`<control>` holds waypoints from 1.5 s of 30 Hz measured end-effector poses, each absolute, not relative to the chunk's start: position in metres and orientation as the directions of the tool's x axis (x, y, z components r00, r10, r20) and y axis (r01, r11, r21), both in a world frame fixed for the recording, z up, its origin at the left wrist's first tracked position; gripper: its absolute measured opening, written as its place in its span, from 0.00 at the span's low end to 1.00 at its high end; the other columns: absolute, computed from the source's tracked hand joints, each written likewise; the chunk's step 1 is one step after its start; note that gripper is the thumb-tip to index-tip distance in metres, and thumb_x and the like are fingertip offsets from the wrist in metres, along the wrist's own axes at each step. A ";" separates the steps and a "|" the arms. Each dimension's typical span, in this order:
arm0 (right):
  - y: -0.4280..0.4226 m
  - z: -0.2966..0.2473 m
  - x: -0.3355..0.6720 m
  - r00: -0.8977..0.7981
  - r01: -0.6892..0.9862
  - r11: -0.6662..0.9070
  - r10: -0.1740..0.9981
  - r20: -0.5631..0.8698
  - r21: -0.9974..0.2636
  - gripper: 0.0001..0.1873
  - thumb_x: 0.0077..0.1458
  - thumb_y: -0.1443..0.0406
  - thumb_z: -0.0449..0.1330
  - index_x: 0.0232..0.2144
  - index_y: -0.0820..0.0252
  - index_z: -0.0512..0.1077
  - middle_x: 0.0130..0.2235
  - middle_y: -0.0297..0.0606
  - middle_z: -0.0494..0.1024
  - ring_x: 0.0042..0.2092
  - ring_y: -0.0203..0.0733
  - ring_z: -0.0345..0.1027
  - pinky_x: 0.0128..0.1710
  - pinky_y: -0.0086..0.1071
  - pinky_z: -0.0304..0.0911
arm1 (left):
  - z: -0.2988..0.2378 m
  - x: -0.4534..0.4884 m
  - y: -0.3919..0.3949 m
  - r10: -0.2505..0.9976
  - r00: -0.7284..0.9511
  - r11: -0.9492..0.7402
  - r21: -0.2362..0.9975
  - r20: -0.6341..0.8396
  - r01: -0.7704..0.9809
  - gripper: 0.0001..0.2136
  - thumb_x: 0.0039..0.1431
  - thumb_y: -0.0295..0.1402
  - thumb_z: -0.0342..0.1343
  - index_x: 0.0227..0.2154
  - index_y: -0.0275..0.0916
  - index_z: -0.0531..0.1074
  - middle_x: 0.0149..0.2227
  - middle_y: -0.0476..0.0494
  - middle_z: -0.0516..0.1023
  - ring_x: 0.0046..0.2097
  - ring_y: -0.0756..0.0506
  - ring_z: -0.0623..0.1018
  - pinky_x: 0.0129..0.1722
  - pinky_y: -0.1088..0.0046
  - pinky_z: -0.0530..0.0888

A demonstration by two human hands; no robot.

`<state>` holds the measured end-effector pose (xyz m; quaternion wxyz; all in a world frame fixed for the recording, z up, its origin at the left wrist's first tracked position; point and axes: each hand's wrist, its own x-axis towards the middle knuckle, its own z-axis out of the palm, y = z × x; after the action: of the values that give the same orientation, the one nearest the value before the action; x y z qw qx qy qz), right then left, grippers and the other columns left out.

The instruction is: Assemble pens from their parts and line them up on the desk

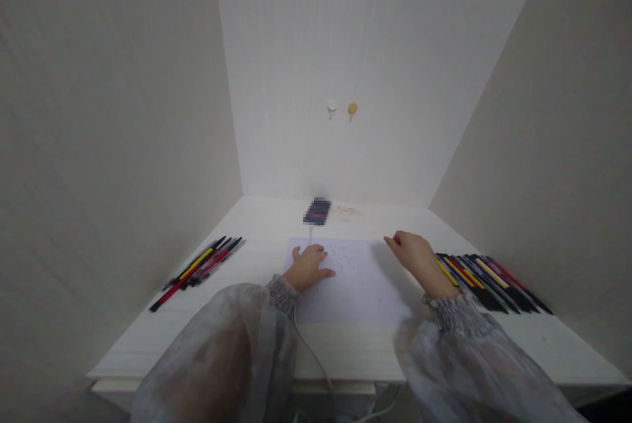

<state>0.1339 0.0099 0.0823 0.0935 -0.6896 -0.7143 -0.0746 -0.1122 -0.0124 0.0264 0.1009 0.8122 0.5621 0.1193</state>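
A white sheet of paper [353,301] lies on the table, with faint grey marks near its upper middle. My left hand [309,268] rests on the sheet's left part, its fingers spread and holding nothing. Over the paper's right edge is my right hand [413,256], with the fingers curled together and the tips pointing left. Whatever is between those fingers, if anything, is hidden from view. Close to my right wrist lies a row of pens [476,275] in black, yellow, red and blue.
More pens [197,266] lie in a bunch at the left. A dark, pixelated object [317,211] sits at the back with a white cable [316,357] running forward past my left wrist. Walls enclose three sides; two small hooks [352,109] are on the back one.
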 end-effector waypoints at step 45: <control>0.009 0.035 0.056 -0.373 0.620 0.588 0.804 0.464 -0.520 0.21 0.51 0.57 0.48 0.13 0.61 0.64 0.17 0.35 0.66 0.21 0.34 0.57 0.24 0.29 0.49 | 0.075 -0.183 0.004 0.823 -0.300 -0.212 0.751 0.482 0.625 0.08 0.48 0.33 0.51 0.28 0.36 0.71 0.30 0.42 0.72 0.34 0.46 0.69 0.36 0.72 0.63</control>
<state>0.0561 0.0095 0.0352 0.3525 -0.4348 -0.8183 0.1303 -0.1832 0.0040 0.0747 0.0960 0.5837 0.6202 0.5153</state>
